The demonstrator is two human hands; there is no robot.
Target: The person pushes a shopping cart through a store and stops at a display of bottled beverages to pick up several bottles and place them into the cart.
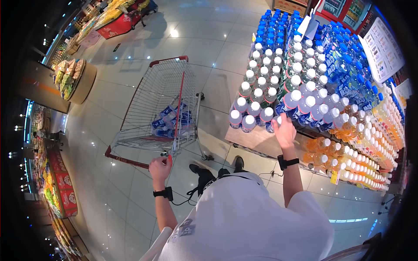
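Note:
My left hand is closed at the right end of the red handle of a wire shopping cart. Several blue-labelled packs lie low in the cart's basket. My right hand reaches to the front edge of a drinks display, its fingers curled round a white-capped bottle. Much of that bottle is hidden behind the fingers. Rows of similar white-capped bottles stand just left of and behind this hand. Both wrists wear black bands.
Blue-capped bottles fill the back of the display, and orange drinks line its right side. A sign board leans over the bottles. Across the tiled floor stands a round stand of bagged goods.

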